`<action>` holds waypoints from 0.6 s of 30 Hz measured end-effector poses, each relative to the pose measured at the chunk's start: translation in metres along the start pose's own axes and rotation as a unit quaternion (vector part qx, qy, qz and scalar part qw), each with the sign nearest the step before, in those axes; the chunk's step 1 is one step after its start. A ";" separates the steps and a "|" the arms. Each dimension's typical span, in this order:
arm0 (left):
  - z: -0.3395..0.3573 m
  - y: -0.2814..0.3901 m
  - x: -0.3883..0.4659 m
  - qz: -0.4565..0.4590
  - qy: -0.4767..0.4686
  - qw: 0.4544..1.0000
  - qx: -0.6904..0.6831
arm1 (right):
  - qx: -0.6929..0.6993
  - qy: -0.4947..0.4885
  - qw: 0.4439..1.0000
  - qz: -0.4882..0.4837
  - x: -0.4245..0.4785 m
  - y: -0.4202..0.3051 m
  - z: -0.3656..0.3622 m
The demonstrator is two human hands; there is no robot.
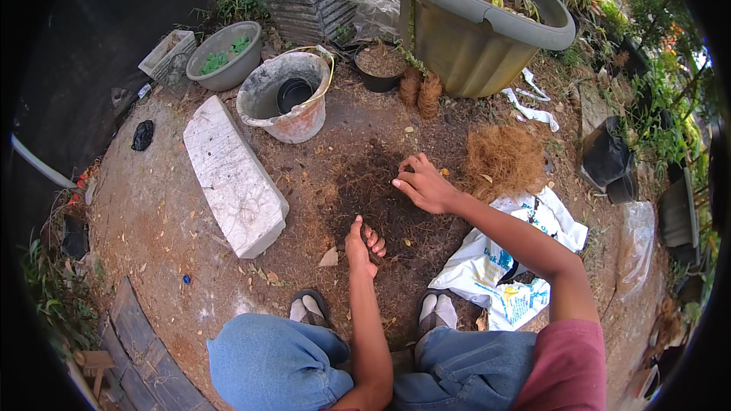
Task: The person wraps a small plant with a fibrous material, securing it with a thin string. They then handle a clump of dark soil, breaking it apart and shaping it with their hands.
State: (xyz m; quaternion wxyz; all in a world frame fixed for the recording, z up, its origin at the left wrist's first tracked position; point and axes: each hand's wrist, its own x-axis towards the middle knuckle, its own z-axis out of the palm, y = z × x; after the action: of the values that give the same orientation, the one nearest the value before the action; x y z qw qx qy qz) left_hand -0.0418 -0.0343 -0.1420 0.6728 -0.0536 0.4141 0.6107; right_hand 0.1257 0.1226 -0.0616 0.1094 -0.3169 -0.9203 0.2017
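Dark loose soil (371, 188) mixed with brown fibres lies on the ground in front of me. My left hand (363, 244) is low over its near side, fingers curled and thumb up; whether anything is inside the fingers is hidden. Farther out and to the right, my right hand (421, 181) hovers at the soil with bent fingers, and what it may pinch is too small to tell. Beyond my right wrist sits a heap of brown coconut fibre (505, 161). A white printed plastic sack (485, 265) lies crumpled beneath my right forearm.
A white block (234, 182) lies at left. Behind it stand a crusted bucket (308, 123) with a black pot inside, a grey basin (223, 77) with green leaves and a small black pot (378, 81). A large planter (474, 51) rises at the back. Black plant bags (606, 154) stand right.
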 end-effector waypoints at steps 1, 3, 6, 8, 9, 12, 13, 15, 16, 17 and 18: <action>0.002 0.002 -0.001 -0.003 -0.001 1.000 0.005 | -0.002 0.004 1.000 -0.001 -0.001 0.001 0.001; 0.002 0.005 -0.003 0.004 -0.004 1.000 0.002 | -0.002 0.009 1.000 -0.004 -0.001 0.001 0.002; 0.008 0.008 -0.006 0.039 -0.010 0.999 -0.015 | -0.003 0.012 1.000 -0.005 0.000 0.001 0.001; 0.035 0.007 -0.015 0.064 -0.014 0.998 -0.019 | -0.007 0.011 1.000 0.005 -0.005 0.009 0.000; 0.031 0.008 -0.014 0.078 -0.028 0.996 0.015 | -0.006 0.002 1.000 0.009 -0.004 0.007 -0.001; -0.005 0.011 -0.001 0.078 -0.043 0.990 0.107 | -0.001 -0.014 1.000 0.013 0.001 -0.002 -0.002; -0.016 0.010 0.002 0.059 -0.098 0.993 0.022 | -0.001 -0.012 1.000 0.010 0.002 -0.004 -0.002; -0.031 0.006 0.006 0.020 -0.206 0.967 -0.146 | 0.001 -0.009 1.000 0.004 0.004 -0.006 -0.001; -0.006 0.004 -0.004 0.020 -0.126 0.984 -0.126 | -0.002 -0.008 1.000 0.012 -0.002 0.001 -0.001; 0.015 0.003 -0.011 0.012 -0.099 0.988 -0.119 | -0.004 -0.007 1.000 0.019 -0.008 0.009 -0.001; 0.027 0.007 -0.020 0.013 -0.068 0.991 -0.113 | -0.003 -0.007 1.000 0.016 -0.008 0.008 -0.001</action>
State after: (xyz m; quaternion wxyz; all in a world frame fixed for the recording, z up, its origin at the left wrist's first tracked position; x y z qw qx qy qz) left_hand -0.0330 -0.0323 -0.1090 0.6813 -0.0820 0.2961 0.6644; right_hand 0.1359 0.1236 -0.0647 0.0989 -0.3303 -0.9166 0.2023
